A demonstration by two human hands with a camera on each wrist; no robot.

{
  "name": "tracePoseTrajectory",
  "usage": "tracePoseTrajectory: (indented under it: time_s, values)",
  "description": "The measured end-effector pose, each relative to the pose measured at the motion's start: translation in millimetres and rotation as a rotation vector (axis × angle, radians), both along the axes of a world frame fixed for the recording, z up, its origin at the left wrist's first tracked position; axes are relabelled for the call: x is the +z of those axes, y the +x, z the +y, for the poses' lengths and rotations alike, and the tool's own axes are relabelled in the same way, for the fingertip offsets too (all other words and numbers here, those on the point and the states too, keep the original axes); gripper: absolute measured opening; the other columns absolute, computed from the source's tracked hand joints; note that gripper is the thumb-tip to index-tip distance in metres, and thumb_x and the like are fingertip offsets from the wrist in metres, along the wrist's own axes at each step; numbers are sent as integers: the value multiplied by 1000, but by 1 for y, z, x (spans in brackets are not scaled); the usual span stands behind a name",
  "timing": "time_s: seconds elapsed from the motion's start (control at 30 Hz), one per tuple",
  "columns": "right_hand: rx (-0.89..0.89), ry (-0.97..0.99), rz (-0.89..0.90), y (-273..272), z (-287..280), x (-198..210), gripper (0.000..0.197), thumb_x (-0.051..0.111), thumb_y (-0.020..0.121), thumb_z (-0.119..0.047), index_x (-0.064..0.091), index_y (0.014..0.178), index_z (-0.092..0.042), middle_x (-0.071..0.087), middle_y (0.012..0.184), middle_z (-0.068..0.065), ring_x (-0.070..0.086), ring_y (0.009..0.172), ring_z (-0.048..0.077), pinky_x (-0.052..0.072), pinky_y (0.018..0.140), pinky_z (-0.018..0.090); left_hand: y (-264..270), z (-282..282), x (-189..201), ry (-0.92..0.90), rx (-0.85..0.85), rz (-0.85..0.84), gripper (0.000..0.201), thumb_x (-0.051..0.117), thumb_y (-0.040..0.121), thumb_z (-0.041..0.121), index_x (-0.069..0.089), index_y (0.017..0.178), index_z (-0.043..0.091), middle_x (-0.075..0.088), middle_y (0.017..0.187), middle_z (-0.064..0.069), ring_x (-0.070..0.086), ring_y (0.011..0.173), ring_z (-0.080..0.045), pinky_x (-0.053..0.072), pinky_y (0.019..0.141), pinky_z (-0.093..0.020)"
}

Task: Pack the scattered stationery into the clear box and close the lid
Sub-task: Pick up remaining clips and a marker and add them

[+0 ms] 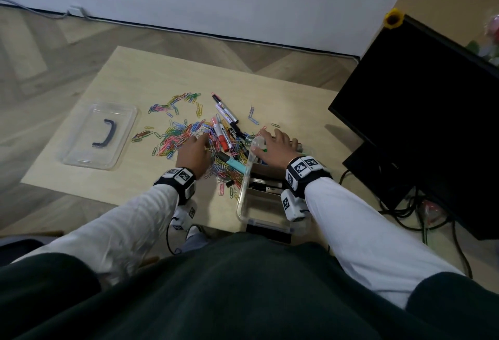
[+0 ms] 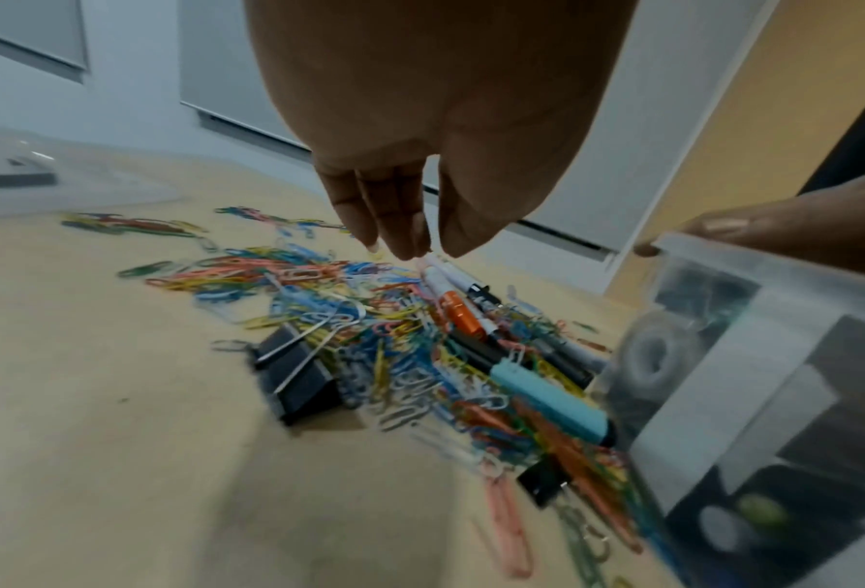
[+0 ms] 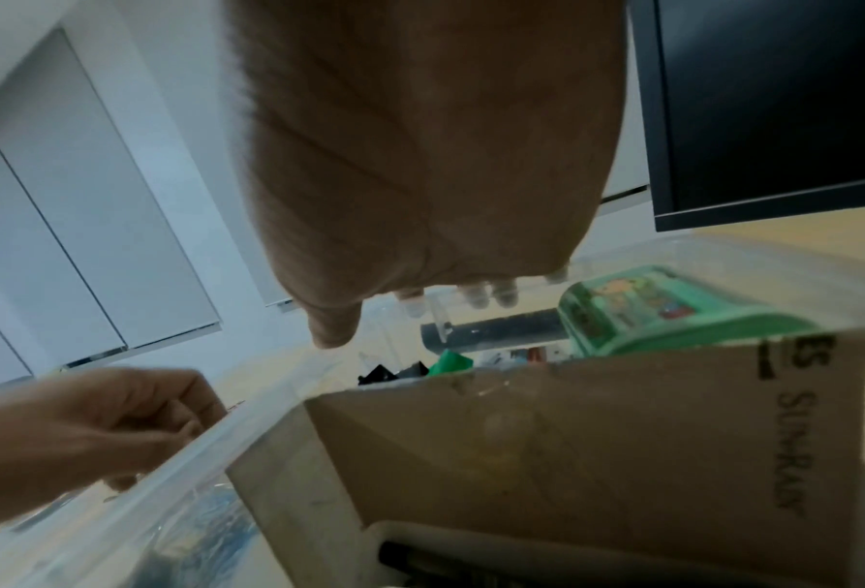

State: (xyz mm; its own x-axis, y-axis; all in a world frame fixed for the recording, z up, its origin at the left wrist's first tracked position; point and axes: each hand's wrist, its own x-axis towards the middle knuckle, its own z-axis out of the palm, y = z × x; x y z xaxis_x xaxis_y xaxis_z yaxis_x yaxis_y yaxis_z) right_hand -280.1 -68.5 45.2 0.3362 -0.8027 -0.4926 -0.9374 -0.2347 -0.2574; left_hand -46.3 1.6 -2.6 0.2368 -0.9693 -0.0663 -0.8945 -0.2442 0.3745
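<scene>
A clear box [image 1: 244,185] stands at the table's front right and holds a cardboard box [image 3: 571,437], a green pack [image 3: 661,310] and pens. My right hand [image 1: 272,142] grips its far end, fingers curled over the far wall and thumb on the left rim [image 2: 752,278]. Left of the box lies a heap of coloured paper clips [image 1: 178,137] mixed with markers [image 1: 222,134], a teal highlighter [image 1: 236,164] and black binder clips [image 2: 294,374]. My left hand [image 1: 205,141] reaches down into the heap, its straight fingertips [image 2: 405,242] at the markers' ends, holding nothing I can see.
The clear lid [image 1: 81,147] with a dark handle lies flat at the table's left side. A black monitor [image 1: 421,112] stands close on the right, with cables [image 1: 405,212] on the floor below it. Bare tabletop shows at the back and front left.
</scene>
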Motion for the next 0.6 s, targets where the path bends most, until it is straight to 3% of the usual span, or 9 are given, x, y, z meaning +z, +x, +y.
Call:
tracePoseTrajectory:
  time_s: [0.17,0.27,0.37,0.5,0.6]
  values:
    - [10,12,9,-1,-2,0,74,33,96,-67,10,157,-32,12,164,10,8,151,32,4,117,56,17,17,-21,265,160,-125,36,55,89,22,48,123,11,46,124,-19,47,116,-38,38,98,-50]
    - [22,4,12,-2,-4,-1,74,32,96,-69,12,157,-32,16,163,10,13,150,32,8,116,54,22,24,-29,409,193,-109,61,60,88,33,33,140,14,36,139,-22,43,124,-41,38,98,-52]
    - [28,-6,15,-2,-4,-4,74,30,95,-71,15,156,-33,21,161,11,18,147,33,11,116,54,25,26,-34,455,148,-105,80,70,83,40,26,143,12,38,137,-23,48,119,-42,46,92,-51]
    - [27,-26,28,-1,-4,-6,72,29,95,-71,19,154,-32,26,158,11,23,145,34,13,116,54,25,28,-36,437,122,-121,67,68,86,26,30,138,9,42,130,-23,52,111,-42,48,86,-49]
    - [30,-36,38,0,-3,-6,71,26,95,-71,20,153,-31,29,156,12,25,143,34,14,115,54,24,29,-35,422,126,-122,62,65,87,24,32,137,9,44,127,-21,53,110,-41,47,85,-48]
